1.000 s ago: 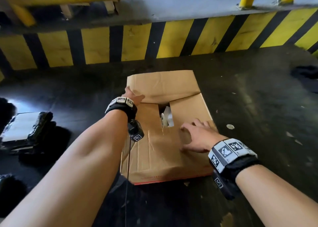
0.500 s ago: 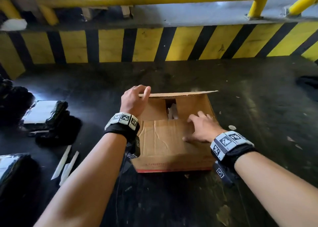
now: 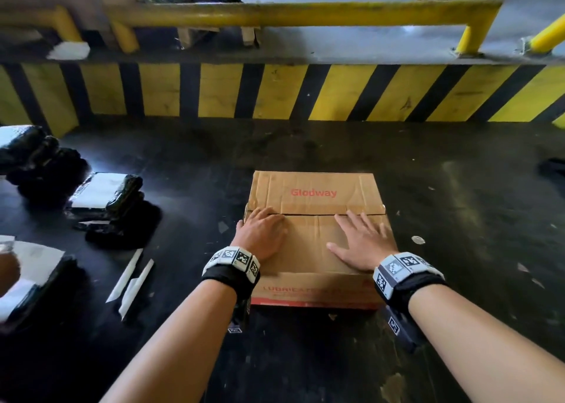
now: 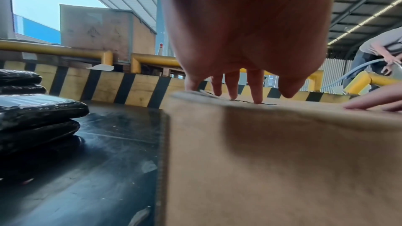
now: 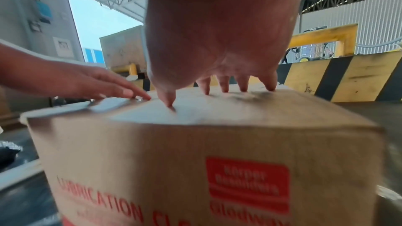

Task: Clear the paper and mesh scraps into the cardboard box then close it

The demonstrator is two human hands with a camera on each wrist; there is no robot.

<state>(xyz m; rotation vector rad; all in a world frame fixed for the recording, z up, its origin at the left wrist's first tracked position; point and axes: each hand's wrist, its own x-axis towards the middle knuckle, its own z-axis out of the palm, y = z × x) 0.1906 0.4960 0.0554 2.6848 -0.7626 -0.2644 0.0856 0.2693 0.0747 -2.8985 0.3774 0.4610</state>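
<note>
Both bare forearms reach forward side by side, each wrist wearing a black band with marker tiles, the left hand (image 3: 261, 234) and the right hand (image 3: 362, 243) lying palm-down with fingers (image 5: 225, 84) extended and slightly spread, thumbs angled inward, grip on nothing.

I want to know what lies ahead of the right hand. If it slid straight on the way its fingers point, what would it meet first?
The right hand lies flat on the cardboard box, fingers pointing away. It would first cross the seam onto the far flap, probably then off the box's far edge.
</note>
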